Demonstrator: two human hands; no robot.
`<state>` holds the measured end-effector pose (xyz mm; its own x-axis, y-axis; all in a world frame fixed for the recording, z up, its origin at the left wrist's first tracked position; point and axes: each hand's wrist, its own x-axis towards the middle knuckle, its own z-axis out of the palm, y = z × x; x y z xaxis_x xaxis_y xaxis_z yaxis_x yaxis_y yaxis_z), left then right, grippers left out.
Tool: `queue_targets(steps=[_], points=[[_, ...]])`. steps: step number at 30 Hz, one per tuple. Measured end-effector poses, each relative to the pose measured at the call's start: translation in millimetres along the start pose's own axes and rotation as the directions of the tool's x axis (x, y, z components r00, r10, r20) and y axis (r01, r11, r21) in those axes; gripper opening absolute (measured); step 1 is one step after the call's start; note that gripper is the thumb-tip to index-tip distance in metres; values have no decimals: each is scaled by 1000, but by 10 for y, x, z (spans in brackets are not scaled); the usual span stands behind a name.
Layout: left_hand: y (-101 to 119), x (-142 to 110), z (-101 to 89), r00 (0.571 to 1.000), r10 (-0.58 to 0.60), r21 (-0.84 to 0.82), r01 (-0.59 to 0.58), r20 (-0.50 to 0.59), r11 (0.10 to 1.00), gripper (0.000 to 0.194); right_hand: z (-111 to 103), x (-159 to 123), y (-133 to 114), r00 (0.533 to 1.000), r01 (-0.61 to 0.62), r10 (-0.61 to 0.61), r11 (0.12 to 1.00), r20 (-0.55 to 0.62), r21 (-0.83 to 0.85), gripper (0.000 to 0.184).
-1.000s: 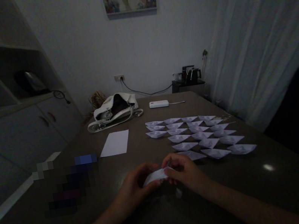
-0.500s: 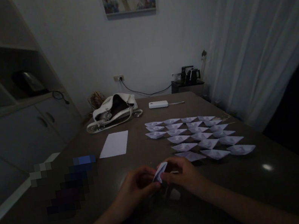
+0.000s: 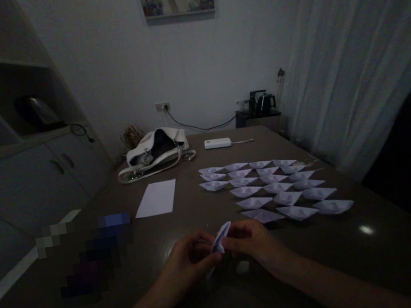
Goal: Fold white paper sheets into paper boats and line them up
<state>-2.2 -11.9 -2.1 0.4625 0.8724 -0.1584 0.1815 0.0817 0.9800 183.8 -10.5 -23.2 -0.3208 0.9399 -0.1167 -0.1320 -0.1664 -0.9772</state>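
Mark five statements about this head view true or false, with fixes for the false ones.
1. The left hand and right hand both touch a folded paper. True.
2. A white sheet lies left of the paper boats in the picture. True.
3. The folded paper lies flat on the table. False: it is held tilted between the fingers of both hands.
4. The white sheet is folded into a boat. False: it lies flat.
5. The white bag gapes open. True.
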Motion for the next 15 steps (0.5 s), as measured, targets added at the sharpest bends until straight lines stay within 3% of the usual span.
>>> queue_targets(steps=[15], points=[[-44, -10, 34, 998, 63, 45, -64, 16, 997, 35, 31, -9, 35, 1000, -5, 6, 1000, 30, -16, 36]])
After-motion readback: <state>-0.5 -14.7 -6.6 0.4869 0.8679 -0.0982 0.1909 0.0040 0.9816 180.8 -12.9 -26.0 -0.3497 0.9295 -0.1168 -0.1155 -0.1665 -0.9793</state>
